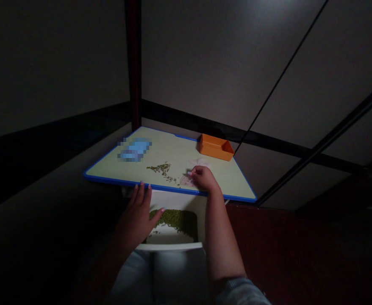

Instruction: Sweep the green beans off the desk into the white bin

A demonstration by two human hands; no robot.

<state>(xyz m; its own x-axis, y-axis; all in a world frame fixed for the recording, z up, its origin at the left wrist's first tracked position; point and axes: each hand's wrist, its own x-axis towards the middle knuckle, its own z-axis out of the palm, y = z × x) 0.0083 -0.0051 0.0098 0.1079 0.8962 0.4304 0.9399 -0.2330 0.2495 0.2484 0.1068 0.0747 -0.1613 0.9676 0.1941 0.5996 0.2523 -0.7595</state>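
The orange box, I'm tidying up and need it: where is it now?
In the head view, the orange box sits at the far right corner of the tabletop, beyond the right hand.

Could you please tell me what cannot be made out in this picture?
All in the head view:
Right hand: any held item; too small and dark.
Blue item: what it is; pixelation covers it.
Green bits: what they are; too small.
Orange box: part of its floor; near wall hides it.
Drawer: its left part; left hand covers it.
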